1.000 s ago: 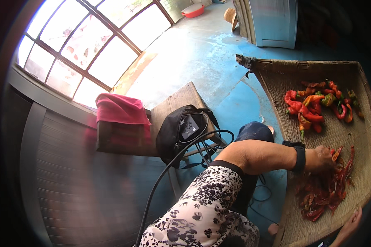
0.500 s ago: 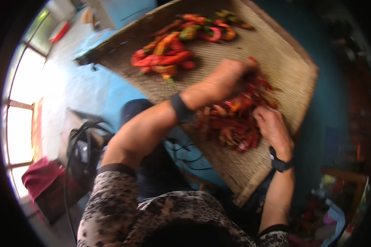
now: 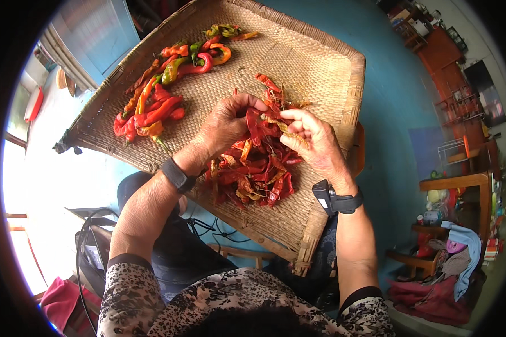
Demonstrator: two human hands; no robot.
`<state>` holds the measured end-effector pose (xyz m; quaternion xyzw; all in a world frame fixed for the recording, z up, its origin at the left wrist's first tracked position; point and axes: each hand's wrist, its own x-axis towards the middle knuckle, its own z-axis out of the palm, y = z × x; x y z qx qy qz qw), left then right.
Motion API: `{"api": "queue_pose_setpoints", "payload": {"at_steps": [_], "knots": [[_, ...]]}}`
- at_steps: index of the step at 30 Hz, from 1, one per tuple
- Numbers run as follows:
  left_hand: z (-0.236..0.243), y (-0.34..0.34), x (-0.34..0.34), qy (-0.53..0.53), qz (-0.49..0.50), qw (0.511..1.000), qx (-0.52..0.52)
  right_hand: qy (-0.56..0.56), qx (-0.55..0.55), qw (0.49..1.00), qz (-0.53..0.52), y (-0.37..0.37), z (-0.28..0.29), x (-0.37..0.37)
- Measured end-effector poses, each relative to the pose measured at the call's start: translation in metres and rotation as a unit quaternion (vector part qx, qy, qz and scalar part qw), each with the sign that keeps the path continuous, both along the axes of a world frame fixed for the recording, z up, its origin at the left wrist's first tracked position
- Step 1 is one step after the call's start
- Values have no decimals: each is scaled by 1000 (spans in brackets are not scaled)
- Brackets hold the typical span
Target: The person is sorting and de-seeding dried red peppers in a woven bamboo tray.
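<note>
A pile of wrinkled, dried red chili peppers (image 3: 253,177) lies on a shallow woven tray (image 3: 303,62) resting near my lap. Over the pile's far side, my left hand (image 3: 225,123) has thumb and fingers closed on a dark red dried chili pepper (image 3: 258,128). Close beside it, my right hand (image 3: 316,140) pinches a shrivelled yellowish chili pepper (image 3: 285,130) between thumb and fingers. The two hands nearly meet. Fresher, plumper peppers (image 3: 160,109) in red, orange and green form a separate group toward the tray's far left.
The tray's raised rim (image 3: 357,84) runs round its edge. Beyond it is a blue floor (image 3: 385,168). A wooden chair (image 3: 455,182) piled with clothes stands at right. A dark bag (image 3: 93,247) and a pink cloth (image 3: 62,300) are at lower left.
The view has shifted, so the tray appears farther left. My left hand has come back from the pile's far edge, and both hands are now close together above the dried peppers.
</note>
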<state>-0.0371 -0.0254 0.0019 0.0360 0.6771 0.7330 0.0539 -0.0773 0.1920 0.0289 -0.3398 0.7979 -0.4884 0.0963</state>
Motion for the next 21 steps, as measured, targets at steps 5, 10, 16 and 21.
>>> {"api": "queue_pose_setpoints", "payload": {"at_steps": [5, 10, 16, 21], "knots": [[2, 12, 4, 0, -19, 999, 27, -51, -62, 997, 4, -4, -4, 4], [-9, 5, 2, 23, -2, 1000, -15, -66, -116, 982, -136, 17, 11, -5], [-10, -8, 3, 20, 15, 1000, -19, 169, -95, 924, -329, 87, 6, -43], [-6, -8, 0, 31, 6, 999, 13, 222, 167, 872, -402, 126, 7, -43]]}}
